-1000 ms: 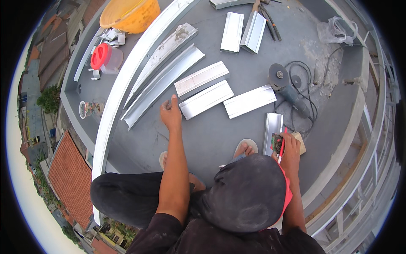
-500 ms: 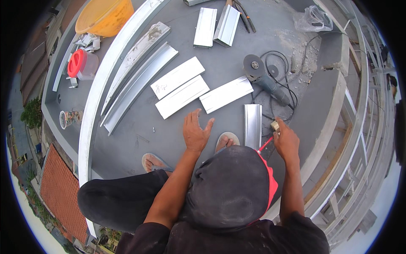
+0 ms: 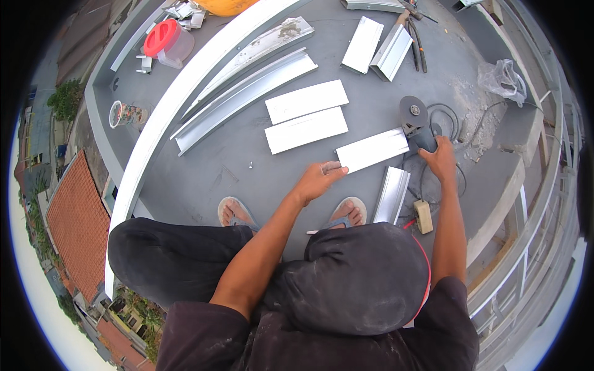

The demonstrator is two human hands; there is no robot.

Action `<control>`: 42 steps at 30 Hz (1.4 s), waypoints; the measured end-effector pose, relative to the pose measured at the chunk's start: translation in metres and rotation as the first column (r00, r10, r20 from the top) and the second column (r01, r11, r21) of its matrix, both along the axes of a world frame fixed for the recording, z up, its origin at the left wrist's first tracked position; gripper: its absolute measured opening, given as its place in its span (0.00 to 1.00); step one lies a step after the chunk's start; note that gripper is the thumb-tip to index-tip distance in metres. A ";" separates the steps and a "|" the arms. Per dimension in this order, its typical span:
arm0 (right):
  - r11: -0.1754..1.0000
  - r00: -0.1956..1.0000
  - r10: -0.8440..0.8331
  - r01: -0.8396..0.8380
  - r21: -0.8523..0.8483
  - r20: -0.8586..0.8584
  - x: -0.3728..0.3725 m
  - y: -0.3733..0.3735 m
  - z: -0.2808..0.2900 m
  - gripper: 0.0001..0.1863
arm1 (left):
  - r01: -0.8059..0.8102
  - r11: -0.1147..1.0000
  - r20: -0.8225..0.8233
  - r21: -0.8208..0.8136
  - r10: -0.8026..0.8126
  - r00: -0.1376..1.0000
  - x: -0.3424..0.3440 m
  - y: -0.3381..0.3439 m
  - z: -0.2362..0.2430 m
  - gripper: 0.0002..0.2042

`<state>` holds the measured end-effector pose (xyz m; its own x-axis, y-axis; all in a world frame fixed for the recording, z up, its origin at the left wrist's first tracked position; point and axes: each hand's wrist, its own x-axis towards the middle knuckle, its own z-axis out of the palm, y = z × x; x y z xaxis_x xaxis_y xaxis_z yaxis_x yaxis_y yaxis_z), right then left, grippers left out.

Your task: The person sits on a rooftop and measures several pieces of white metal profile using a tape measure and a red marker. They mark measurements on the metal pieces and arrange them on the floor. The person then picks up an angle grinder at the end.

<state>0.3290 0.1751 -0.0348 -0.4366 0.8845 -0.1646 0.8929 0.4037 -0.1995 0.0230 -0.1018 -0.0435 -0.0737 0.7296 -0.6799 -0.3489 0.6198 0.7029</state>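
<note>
My left hand (image 3: 320, 181) pinches the near left end of a short silver metal channel piece (image 3: 373, 150), thumb and fingers at its edge. Around the body of an angle grinder (image 3: 423, 138) my right hand (image 3: 440, 159) is closed, its fingers partly hidden behind the tool. The grinder's disc (image 3: 413, 111) faces up beside the channel's far right end. Below my right hand, a beige block (image 3: 424, 216) rests on the floor near a red cord. Another short channel piece (image 3: 391, 195) lies just left of it.
Two short channel pieces (image 3: 307, 117) lie left of centre, with longer channels (image 3: 247, 96) beyond. Pliers-like handles (image 3: 417, 46) lie at the back. A red-lidded container (image 3: 168, 43) stands left, a plastic bag (image 3: 502, 80) right. Grinder cable loops by a low wall (image 3: 495, 191).
My right hand has let go of the beige block, which now rests on the floor, and has moved up to the grinder. My left hand has gone from open to gripping the channel piece.
</note>
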 end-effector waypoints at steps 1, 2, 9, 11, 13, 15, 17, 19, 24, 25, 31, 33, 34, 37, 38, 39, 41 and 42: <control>1.000 0.999 -0.019 0.020 0.016 -0.043 -0.003 -0.006 0.011 0.38 | -0.032 0.996 0.098 -0.086 0.041 0.994 0.006 0.002 0.003 0.32; 0.998 0.996 -0.038 0.042 0.039 -0.085 -0.008 -0.011 0.026 0.38 | -0.055 0.985 0.193 -0.166 0.087 0.977 0.014 0.005 0.004 0.28; 0.943 0.900 -0.251 0.311 0.121 -0.357 -0.026 -0.050 0.140 0.31 | -0.174 0.981 -0.089 -0.092 0.166 0.982 0.061 0.043 -0.025 0.15; 0.924 0.821 -0.335 0.382 0.008 -0.462 -0.024 -0.062 0.164 0.30 | -0.226 0.974 -0.026 0.014 0.226 0.974 0.065 0.073 -0.017 0.15; 0.915 0.753 -0.370 0.397 -0.073 -0.545 -0.021 -0.072 0.174 0.29 | -0.222 0.973 0.015 0.054 0.222 0.975 0.071 0.108 -0.023 0.15; 0.913 0.694 -0.382 0.388 -0.130 -0.610 -0.011 -0.079 0.170 0.29 | -0.244 0.968 0.022 0.065 0.243 0.970 0.076 0.142 -0.022 0.16; 0.867 0.606 -0.481 0.435 -0.243 -0.634 -0.011 -0.095 0.170 0.29 | -0.190 0.982 -0.019 0.017 0.191 0.981 0.079 0.163 -0.024 0.18; 0.824 0.525 -0.557 0.448 -0.348 -0.644 -0.025 -0.110 0.162 0.30 | -0.081 0.992 -0.117 -0.098 0.069 0.991 0.074 0.169 -0.032 0.21; 0.731 0.338 -0.677 0.412 -0.544 -0.654 -0.062 -0.144 0.112 0.31 | 0.116 0.968 -0.207 0.225 -0.068 0.976 0.103 0.085 0.030 0.42; 0.717 0.327 -0.687 0.454 -0.530 -0.649 -0.069 -0.148 0.089 0.30 | 0.125 0.971 -0.162 0.206 -0.092 0.982 0.119 0.067 0.039 0.45; 0.709 0.204 -0.701 0.298 -0.639 -0.683 -0.101 -0.151 0.081 0.30 | -0.083 0.948 0.038 0.306 0.075 0.996 0.105 0.061 0.069 0.42; 0.713 0.219 -0.699 0.128 -0.690 -0.681 -0.096 -0.142 0.086 0.31 | -0.076 0.969 0.357 0.235 -0.013 0.934 0.086 0.056 0.067 0.39; 0.704 0.261 -0.695 0.055 -0.708 -0.670 -0.099 -0.134 0.087 0.31 | -0.051 0.975 0.506 0.218 -0.068 0.860 0.079 0.058 0.064 0.38; 0.679 0.371 -0.678 -0.013 -0.734 -0.634 -0.097 -0.121 0.096 0.31 | -0.122 0.971 0.755 0.205 -0.077 0.651 0.079 0.049 0.051 0.37; 0.662 0.385 -0.690 -0.006 -0.750 -0.612 -0.102 -0.124 0.093 0.31 | -0.126 0.969 0.775 0.212 -0.088 0.626 0.077 0.044 0.048 0.37; 0.624 0.306 -0.734 -0.049 -0.780 -0.606 -0.102 -0.123 0.097 0.32 | -0.132 0.967 0.795 0.218 -0.098 0.599 0.079 0.045 0.044 0.38; 0.520 0.152 -0.826 -0.166 -0.838 -0.542 -0.103 -0.131 0.100 0.32 | -0.131 0.967 0.853 0.217 -0.122 0.507 0.081 0.043 0.041 0.36; 0.485 0.156 -0.842 -0.202 -0.851 -0.517 -0.099 -0.133 0.098 0.33 | -0.136 0.967 0.879 0.216 -0.131 0.458 0.082 0.042 0.039 0.36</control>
